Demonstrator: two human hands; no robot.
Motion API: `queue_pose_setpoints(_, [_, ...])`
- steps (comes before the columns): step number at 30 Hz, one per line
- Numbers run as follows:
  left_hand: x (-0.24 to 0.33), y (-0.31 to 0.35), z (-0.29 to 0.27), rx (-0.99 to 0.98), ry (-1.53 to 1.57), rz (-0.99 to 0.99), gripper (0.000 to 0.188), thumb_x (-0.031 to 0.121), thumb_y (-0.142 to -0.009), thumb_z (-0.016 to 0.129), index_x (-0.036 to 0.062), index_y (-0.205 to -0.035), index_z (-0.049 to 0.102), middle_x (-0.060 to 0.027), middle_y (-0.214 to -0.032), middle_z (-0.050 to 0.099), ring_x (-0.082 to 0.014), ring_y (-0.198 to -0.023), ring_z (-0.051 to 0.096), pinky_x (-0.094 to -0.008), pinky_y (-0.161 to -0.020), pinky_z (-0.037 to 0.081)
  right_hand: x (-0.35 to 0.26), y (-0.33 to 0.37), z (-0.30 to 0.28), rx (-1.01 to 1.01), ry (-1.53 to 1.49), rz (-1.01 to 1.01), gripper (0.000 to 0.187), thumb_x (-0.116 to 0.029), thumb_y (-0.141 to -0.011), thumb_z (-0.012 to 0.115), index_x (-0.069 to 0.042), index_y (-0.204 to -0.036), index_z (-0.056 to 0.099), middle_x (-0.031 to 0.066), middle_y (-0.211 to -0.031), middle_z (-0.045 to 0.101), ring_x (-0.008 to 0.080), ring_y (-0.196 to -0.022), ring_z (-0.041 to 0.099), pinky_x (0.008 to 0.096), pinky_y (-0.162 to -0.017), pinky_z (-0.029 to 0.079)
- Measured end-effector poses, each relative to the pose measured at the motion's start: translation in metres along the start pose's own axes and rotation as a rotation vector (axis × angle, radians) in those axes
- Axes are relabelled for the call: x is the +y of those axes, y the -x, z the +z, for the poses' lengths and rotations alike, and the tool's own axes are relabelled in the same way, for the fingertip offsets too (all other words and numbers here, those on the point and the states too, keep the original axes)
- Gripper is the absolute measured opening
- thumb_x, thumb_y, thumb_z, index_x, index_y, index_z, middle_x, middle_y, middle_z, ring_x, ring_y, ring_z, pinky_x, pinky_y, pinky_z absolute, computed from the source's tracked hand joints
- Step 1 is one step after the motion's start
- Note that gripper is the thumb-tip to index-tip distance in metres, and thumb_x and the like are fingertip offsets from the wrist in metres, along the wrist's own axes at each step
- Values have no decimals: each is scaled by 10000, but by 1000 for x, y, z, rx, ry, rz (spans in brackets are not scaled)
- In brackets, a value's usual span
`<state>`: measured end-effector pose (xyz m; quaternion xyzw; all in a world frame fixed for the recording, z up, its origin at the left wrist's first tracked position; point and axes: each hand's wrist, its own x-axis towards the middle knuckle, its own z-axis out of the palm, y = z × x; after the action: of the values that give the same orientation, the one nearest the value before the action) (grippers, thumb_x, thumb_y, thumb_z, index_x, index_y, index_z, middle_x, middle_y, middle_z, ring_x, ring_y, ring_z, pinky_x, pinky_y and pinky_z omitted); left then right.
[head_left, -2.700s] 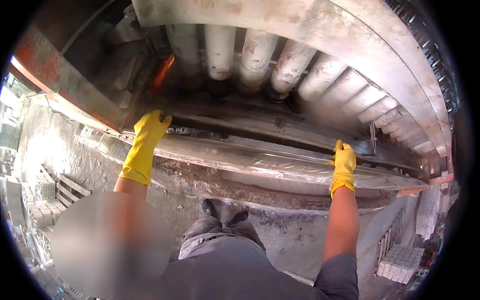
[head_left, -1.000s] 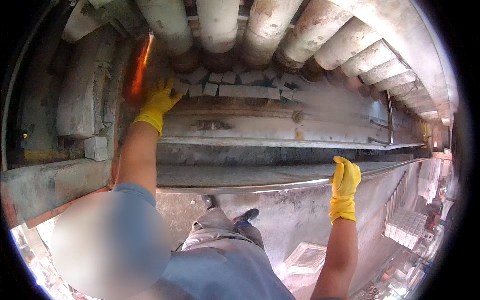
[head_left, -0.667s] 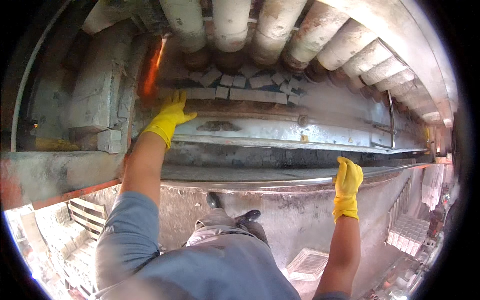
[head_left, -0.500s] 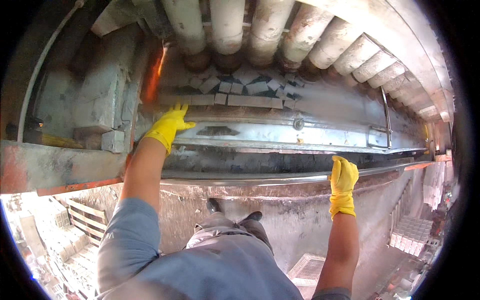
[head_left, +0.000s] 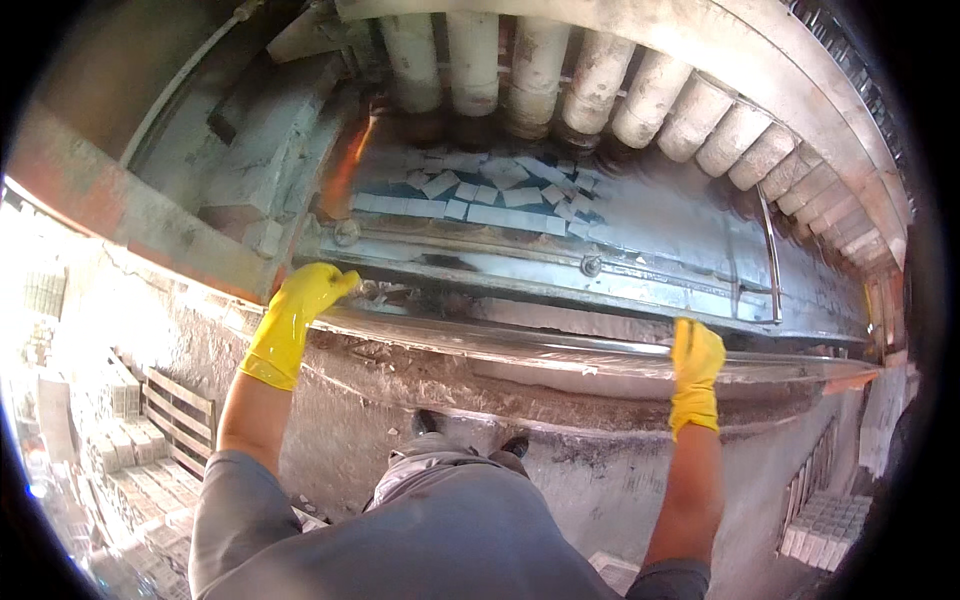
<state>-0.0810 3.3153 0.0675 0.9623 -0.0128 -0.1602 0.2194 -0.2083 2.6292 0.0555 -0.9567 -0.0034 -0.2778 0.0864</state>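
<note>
My left hand (head_left: pixel 312 292), in a yellow rubber glove, is at the left end of a long metal rail (head_left: pixel 520 337). Its fingers are drawn together, and whatever lies under them is hidden. Farther right, my right hand (head_left: pixel 697 360), gloved the same way, is closed in a fist around that rail. Just beyond the rail runs a wet metal ledge (head_left: pixel 520 275) with a round bolt (head_left: pixel 591 265) on it. Pale rectangular pieces (head_left: pixel 510 218) lie scattered on the dark wet surface behind the ledge, out of reach of both hands.
A row of thick pale rollers (head_left: pixel 535 75) hangs over the far side. A rusty beam (head_left: pixel 110 205) slants across the left. Stacked pale blocks (head_left: pixel 140 450) and a wooden pallet (head_left: pixel 180 420) stand at lower left; another stack (head_left: pixel 828 528) is at lower right.
My left hand has come down and nearer from above the ledge to the rail's left end, its spread fingers now together. My right hand stays closed at the rail. The whole view has tilted.
</note>
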Motion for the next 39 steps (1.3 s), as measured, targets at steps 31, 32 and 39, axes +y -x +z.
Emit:
queue_pose_setpoints(31, [34,-13,23,851,-49,-257,429,483,-961,712,92,-1121,787,-153,-1070,794,-361,-1026,755,-440,-863,581,257,-12,-5,-361,183,646,637,-541,-991,655,-52,-1400,647,186,-1153,762,297,-976,744,342,-636,599])
queue_pose_setpoints(32, [35,-7,20,851,-57,-267,433,485,-960,712,90,-1122,787,-154,-1070,794,-361,-1026,755,-439,-864,581,231,-14,4,-354,199,707,707,-551,-986,654,-65,-1494,576,204,-1265,719,342,-1052,729,350,-698,617])
queue_pose_setpoints(39, [28,-7,19,857,-80,-284,447,517,-951,676,129,-1142,788,-149,-1091,787,-372,-1070,736,-473,-908,574,98,-51,-20,-363,10,897,736,-505,-1005,629,-56,-1566,473,182,-1350,681,328,-1015,735,389,-632,650])
